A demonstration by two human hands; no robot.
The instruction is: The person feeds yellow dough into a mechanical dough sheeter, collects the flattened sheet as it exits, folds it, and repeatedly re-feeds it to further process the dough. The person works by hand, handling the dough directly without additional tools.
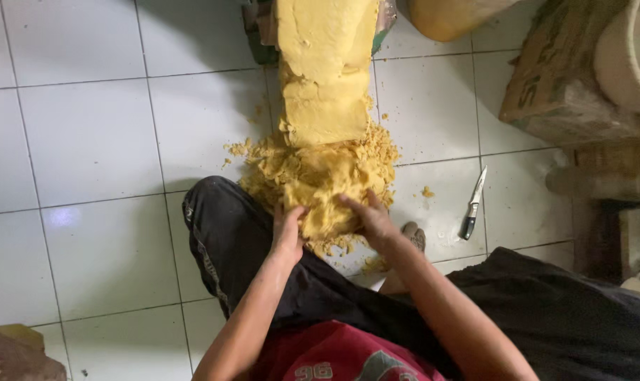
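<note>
A heap of crumbly yellow dough lies on the white tiled floor in front of my knees. Behind it a long solid slab of the same yellow dough slopes down from the top of the view. My left hand presses its fingers into the heap's near left side. My right hand rests on the near right side, fingers spread over the dough. Both hands touch the heap without lifting any of it.
A knife with a black handle lies on the tiles to the right. A cardboard box and a pale tub stand at the upper right. A yellow container is at the top. My dark-trousered legs frame the heap.
</note>
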